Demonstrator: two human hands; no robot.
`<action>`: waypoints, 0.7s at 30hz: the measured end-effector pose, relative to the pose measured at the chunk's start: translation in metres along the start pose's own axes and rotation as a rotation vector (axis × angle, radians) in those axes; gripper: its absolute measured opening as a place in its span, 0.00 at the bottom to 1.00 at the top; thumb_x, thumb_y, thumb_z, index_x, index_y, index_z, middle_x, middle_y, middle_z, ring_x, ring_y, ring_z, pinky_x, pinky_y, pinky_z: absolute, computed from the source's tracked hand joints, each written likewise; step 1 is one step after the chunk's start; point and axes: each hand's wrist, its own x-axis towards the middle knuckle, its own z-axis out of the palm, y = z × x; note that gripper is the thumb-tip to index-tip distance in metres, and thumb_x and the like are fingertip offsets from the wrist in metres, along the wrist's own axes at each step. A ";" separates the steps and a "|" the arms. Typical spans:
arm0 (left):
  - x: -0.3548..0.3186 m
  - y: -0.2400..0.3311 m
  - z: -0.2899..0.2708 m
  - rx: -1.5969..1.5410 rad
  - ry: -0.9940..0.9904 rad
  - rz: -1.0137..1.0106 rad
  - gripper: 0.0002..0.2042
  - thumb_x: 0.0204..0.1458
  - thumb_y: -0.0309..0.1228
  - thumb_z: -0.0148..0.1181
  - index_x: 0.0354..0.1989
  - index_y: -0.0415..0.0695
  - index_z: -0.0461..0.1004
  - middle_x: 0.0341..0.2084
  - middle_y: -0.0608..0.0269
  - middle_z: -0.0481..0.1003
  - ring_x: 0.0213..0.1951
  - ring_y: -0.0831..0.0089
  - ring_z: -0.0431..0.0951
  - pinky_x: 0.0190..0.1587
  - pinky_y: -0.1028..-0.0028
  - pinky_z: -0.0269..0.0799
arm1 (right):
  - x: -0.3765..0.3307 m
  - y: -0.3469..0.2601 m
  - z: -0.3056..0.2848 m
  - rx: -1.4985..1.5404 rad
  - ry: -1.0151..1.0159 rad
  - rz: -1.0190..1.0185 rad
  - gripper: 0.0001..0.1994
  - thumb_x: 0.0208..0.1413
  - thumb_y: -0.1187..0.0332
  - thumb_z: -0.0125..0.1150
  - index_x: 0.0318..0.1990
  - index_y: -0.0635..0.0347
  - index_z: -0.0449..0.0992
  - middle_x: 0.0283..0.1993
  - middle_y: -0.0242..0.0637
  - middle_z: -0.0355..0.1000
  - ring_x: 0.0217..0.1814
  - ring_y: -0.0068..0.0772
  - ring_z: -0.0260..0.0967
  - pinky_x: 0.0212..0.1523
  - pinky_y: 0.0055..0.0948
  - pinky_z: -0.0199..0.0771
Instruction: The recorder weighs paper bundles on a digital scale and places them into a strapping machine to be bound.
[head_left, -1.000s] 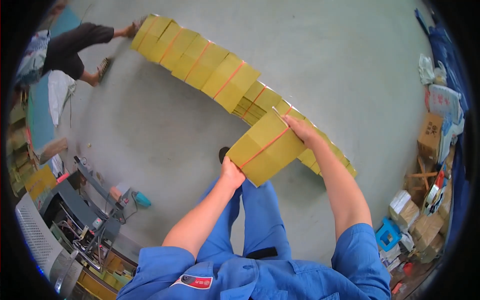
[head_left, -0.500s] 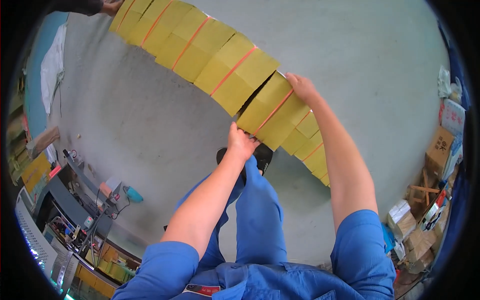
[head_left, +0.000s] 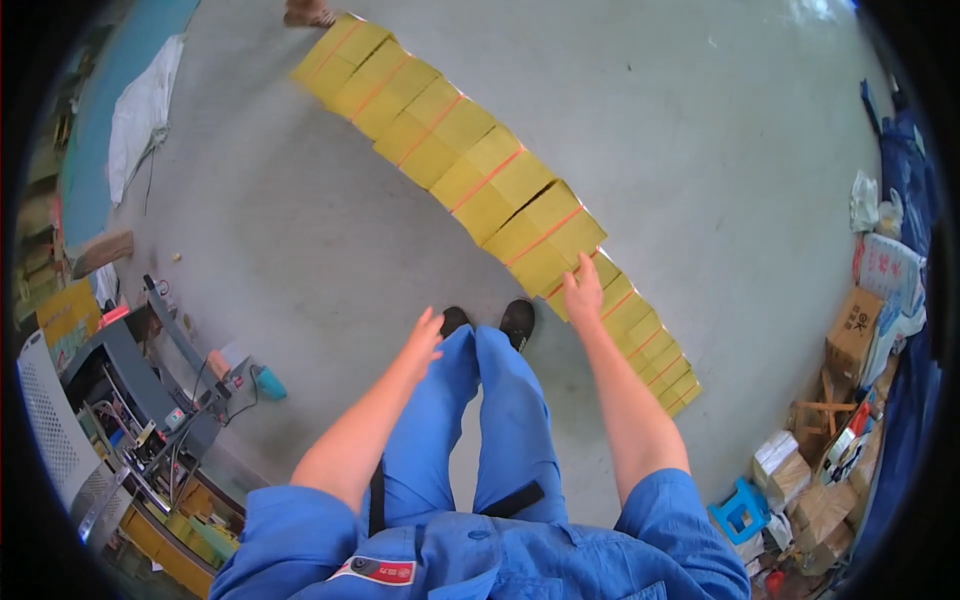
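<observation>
A long row of yellow rectangular bundles (head_left: 488,175), each bound by a thin red band, runs diagonally over the floor from upper left to lower right. Beside the row's lower-right part, my right hand (head_left: 583,288) has its fingers stretched out and grips nothing. Whether its fingertips touch the bundle behind them I cannot tell. My left hand (head_left: 420,345) hangs apart from the row, near my shoes, fingers spread and nothing in it. A narrow dark gap shows between two bundles just up the row from my right hand.
A grey machine (head_left: 130,385) with cables stands at the left. Cardboard boxes (head_left: 853,325), wrapped packages and a blue plastic stool (head_left: 740,512) crowd the right side. A white sheet (head_left: 145,110) lies at the upper left. Another person's foot (head_left: 309,13) is by the row's far end.
Both my hands have let go of the bundle they were holding and drawn back toward me. That bundle now sits in the row on the floor. My view has risen.
</observation>
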 end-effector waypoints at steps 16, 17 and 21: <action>-0.123 -0.116 -0.072 0.631 0.317 0.203 0.28 0.59 0.38 0.50 0.66 0.38 0.57 0.61 0.40 0.63 0.64 0.48 0.62 0.65 0.62 0.56 | 0.119 -0.048 0.004 -0.379 0.128 0.071 0.28 0.57 0.59 0.51 0.66 0.53 0.58 0.66 0.40 0.61 0.67 0.45 0.59 0.63 0.56 0.57; -0.138 -0.123 -0.076 0.601 0.350 0.207 0.28 0.59 0.38 0.50 0.66 0.38 0.57 0.61 0.40 0.63 0.64 0.48 0.62 0.65 0.62 0.56 | 0.097 -0.066 0.009 -0.289 0.119 0.103 0.29 0.58 0.59 0.51 0.66 0.53 0.57 0.64 0.42 0.61 0.65 0.50 0.60 0.61 0.54 0.60; -0.189 -0.080 -0.033 0.418 0.372 0.533 0.24 0.58 0.32 0.55 0.62 0.37 0.63 0.54 0.45 0.71 0.57 0.57 0.71 0.58 0.65 0.67 | -0.006 -0.027 -0.010 -0.382 -0.049 -0.144 0.31 0.52 0.67 0.57 0.64 0.61 0.57 0.51 0.59 0.70 0.54 0.60 0.68 0.53 0.52 0.68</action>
